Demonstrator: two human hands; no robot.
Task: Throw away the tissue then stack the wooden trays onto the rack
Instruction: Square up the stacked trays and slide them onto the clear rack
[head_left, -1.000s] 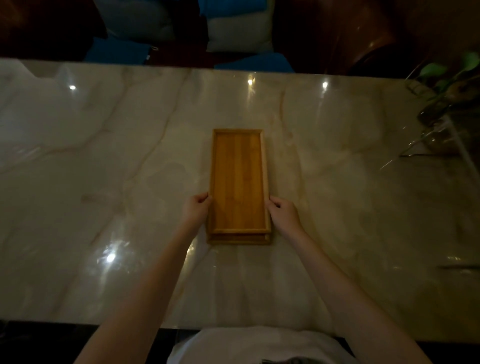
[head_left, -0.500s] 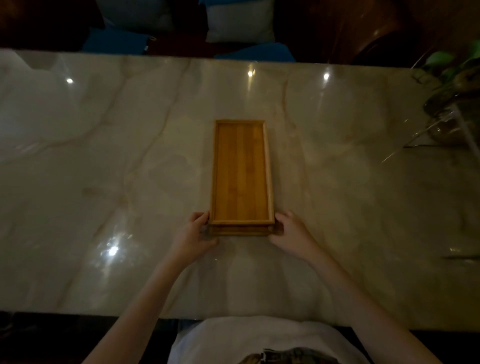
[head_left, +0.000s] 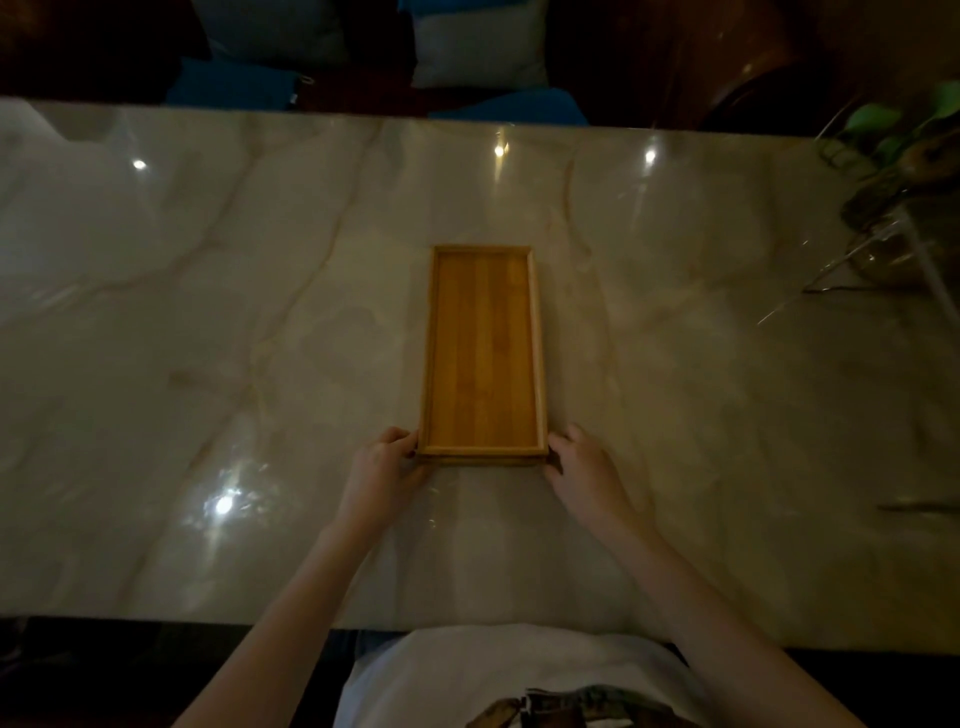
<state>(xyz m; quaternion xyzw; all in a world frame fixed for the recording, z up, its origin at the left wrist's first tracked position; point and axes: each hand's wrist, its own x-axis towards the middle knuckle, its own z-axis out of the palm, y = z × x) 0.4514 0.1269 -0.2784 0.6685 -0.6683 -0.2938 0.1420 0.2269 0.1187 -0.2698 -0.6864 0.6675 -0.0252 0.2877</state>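
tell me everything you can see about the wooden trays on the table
The trays are long, shallow rectangles of honey-coloured slatted wood with raised rims, stacked so only the near edge of a lower one shows. The top one is empty. They lie flat mid-table, running away from the person. The left hand and right hand touch the near corners.

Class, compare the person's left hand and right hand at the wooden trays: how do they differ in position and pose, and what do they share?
The left hand touches the near-left corner of the wooden trays; the right hand sits at the near-right corner. The left fingers curl against the edge; the right fingers look looser, thumb lower. Both are bare, rest on the marble table and flank the stack's near end.
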